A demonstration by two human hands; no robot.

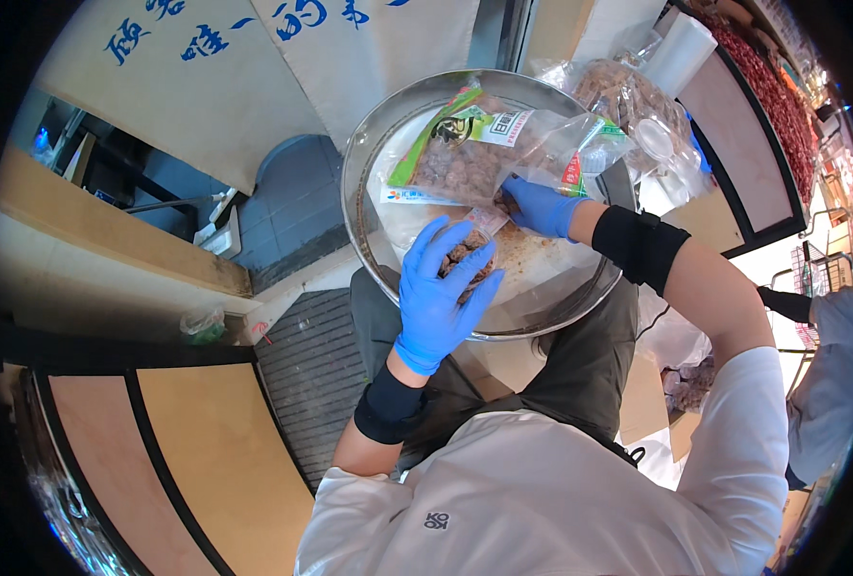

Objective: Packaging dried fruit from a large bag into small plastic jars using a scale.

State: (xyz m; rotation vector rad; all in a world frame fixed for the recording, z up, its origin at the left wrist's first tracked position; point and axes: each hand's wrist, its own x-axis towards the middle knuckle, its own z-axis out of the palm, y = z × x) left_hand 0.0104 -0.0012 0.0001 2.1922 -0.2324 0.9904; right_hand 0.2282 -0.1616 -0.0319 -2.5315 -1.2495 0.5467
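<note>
My left hand [443,293], in a blue glove, is wrapped round a clear round tub [469,257] full of brown, wrinkled dried pieces. The tub is held over the near side of a large round metal tray [357,197]. Beside it, my right hand [540,207], also gloved in blue, is closed against the near side of a clear plastic bag [457,171]. Its fingertips are partly hidden, and what they hold cannot be made out. The bag has a green edge and printed labels, lies on the tray and contains similar brown pieces.
Behind the tray on the right are a large clear bag of brown goods [618,91] and a white plastic roll [681,53]. A bin of dark red goods [758,86] stands farther right. Another person's sleeve [832,384] shows at the right edge. Wooden panels [206,422] flank the left.
</note>
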